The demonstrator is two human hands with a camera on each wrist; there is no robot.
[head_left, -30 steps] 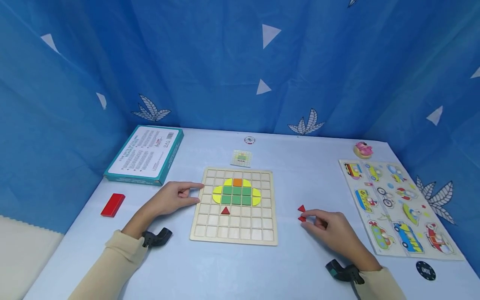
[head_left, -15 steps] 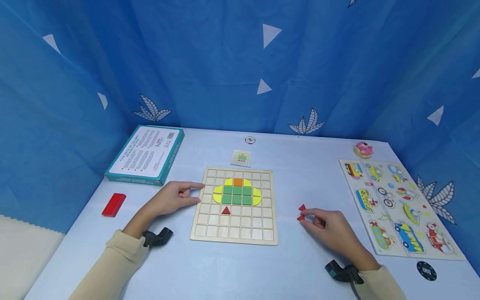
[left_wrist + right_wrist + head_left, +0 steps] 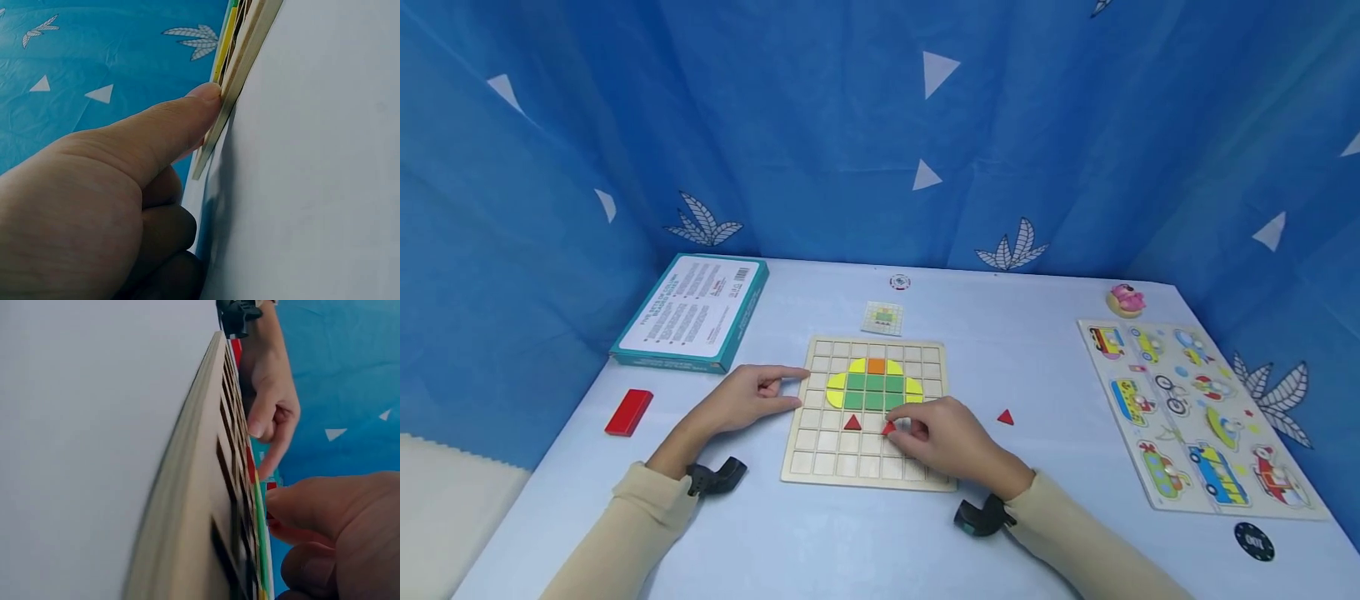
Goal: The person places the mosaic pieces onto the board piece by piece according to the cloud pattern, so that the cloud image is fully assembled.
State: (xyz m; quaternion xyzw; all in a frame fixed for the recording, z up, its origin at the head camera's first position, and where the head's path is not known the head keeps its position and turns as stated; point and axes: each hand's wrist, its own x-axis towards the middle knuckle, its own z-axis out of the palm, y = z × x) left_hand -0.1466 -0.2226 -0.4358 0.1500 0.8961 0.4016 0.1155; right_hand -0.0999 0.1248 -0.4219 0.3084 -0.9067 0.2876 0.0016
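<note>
A square wooden grid board (image 3: pixel 871 482) lies on the table with yellow, green and orange pieces (image 3: pixel 874 391) set in its upper half. Below the green block sits one red triangle tile (image 3: pixel 852 423). Over the board, my right hand (image 3: pixel 951 437) pinches another red triangle tile (image 3: pixel 888 428) between thumb and index finger, close under the green rows. Thumb and index finger of my left hand (image 3: pixel 741 400) stretch out to the board's left edge; in the left wrist view the thumb (image 3: pixel 203 97) touches that edge. A third red triangle tile (image 3: pixel 1005 417) lies on the table right of the board.
A small pattern card (image 3: pixel 883 318) and a round chip (image 3: pixel 899 282) lie behind the board. At left are a teal box (image 3: pixel 692 304) and a red block (image 3: pixel 628 412). A vehicle puzzle board (image 3: pixel 1198 417), pink figurine (image 3: pixel 1126 300) and black chip (image 3: pixel 1253 542) are at right.
My right hand has picked up one of the two red triangle tiles at the right and carried it left over the board. My left hand stays at the board's edge.
</note>
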